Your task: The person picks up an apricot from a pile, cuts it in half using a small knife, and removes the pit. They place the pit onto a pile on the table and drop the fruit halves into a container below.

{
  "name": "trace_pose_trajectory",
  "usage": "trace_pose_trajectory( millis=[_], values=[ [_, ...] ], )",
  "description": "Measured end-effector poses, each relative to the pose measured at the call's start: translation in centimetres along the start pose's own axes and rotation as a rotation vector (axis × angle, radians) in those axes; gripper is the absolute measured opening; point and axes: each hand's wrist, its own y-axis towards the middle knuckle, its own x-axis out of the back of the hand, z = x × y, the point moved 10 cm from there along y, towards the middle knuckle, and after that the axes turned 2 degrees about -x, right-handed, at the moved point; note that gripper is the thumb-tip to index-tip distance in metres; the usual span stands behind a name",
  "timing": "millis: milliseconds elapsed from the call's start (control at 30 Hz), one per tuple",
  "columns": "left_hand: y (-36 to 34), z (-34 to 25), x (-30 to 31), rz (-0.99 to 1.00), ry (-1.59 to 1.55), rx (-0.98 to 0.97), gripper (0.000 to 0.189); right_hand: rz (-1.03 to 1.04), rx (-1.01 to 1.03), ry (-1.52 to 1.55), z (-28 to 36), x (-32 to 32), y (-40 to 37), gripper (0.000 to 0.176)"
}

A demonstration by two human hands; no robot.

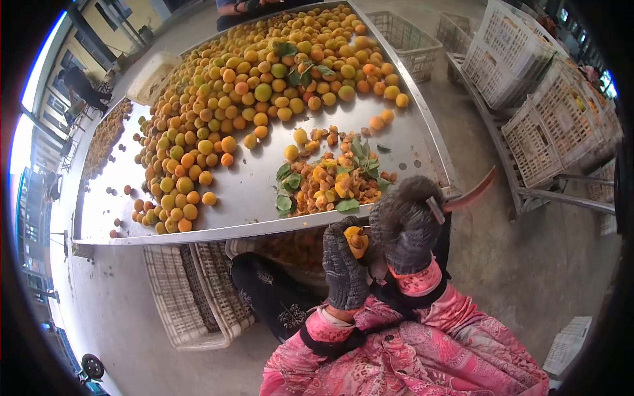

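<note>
My left hand (345,267), in a dark grey knitted glove, is closed around an apricot (356,242) whose orange flesh shows torn or cut open. Close beside it, my right hand (407,228) in a matching glove is wrapped around a curved, reddish knife-like tool (470,193). A metal collar on that tool sits by the fingers, and its far end juts out to the right. Just beyond my hands, a heap of split apricot pieces and discarded flesh (323,188) mixed with green leaves lies on the metal table (247,173).
Whole apricots (218,99) cover much of the table, which has a raised metal rim. Plastic crates (191,290) stand underneath at left. More crates (548,125) are stacked on a low cart at right. Another person (247,8) is at the table's far side.
</note>
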Motion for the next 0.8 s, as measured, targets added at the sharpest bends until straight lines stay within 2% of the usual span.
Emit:
trace_pose_trajectory(
  millis=[33, 67, 100, 233, 333, 400, 433, 500, 533, 600, 633, 667, 733, 767, 800],
  values=[
    [0.0, 0.6, -0.4, 0.026, -0.078, 0.09, 0.034, 0.034, 0.098, -0.213, 0.5, -0.4, -0.2, 0.017],
    [0.0, 1.0, -0.5, 0.027, -0.079, 0.092, 0.034, 0.064, 0.194, -0.428, 1.1, -1.0, -0.5, 0.016],
    [-0.1, 0.9, -0.4, 0.012, -0.021, 0.029, 0.034, 0.075, 0.043, -0.141, -0.4, -0.8, -0.3, 0.015],
    [-0.3, 0.2, 0.1, -0.022, 0.179, -0.141, 0.033, -0.003, 0.022, 0.075, -1.5, 0.5, 0.9, 0.014],
    [0.0, 0.1, -0.1, 0.019, 0.085, -0.092, 0.032, 0.041, -0.012, 0.097, -2.0, 0.9, 2.2, 0.017],
    [0.0, 0.5, -0.1, 0.032, 0.008, -0.064, 0.031, 0.123, -0.18, 0.491, -2.9, -0.5, 2.2, 0.019],
    [0.0, 0.8, -0.2, 0.047, -0.068, -0.035, 0.031, 0.122, -0.18, 0.49, -3.3, 0.3, 2.3, 0.019],
    [0.1, 0.3, -0.1, 0.068, 0.039, -0.075, 0.03, 0.247, 0.205, -0.471, -1.8, 0.6, 2.0, 0.02],
    [0.3, -0.2, -0.3, 0.088, 0.144, -0.121, 0.03, 0.248, 0.207, -0.471, -1.2, -0.1, 1.9, 0.02],
    [0.1, 0.1, -0.3, 0.106, 0.243, -0.143, 0.029, 0.182, -0.154, -0.068, -2.7, -1.0, 1.8, 0.019],
    [-0.1, 0.2, -0.4, 0.127, 0.342, -0.164, 0.029, 0.251, -0.036, -0.122, -1.7, -1.8, 1.9, 0.022],
    [-0.1, 0.4, -0.3, 0.127, 0.342, -0.164, 0.029, 0.251, -0.037, -0.122, -1.8, -1.7, 2.3, 0.022],
    [-1.2, -2.3, -1.5, 0.18, 0.628, -0.526, 0.023, 0.336, -0.305, 0.018, -4.4, -2.0, 2.3, 0.024],
    [-1.1, -2.1, -1.3, 0.182, 0.628, -0.524, 0.023, 0.333, -0.306, 0.018, -4.5, -2.1, 2.3, 0.024],
    [-0.4, -0.7, -0.9, 0.22, 0.526, -0.364, 0.022, 0.294, -0.312, 0.072, -4.7, -2.1, 2.3, 0.024]
  ],
)
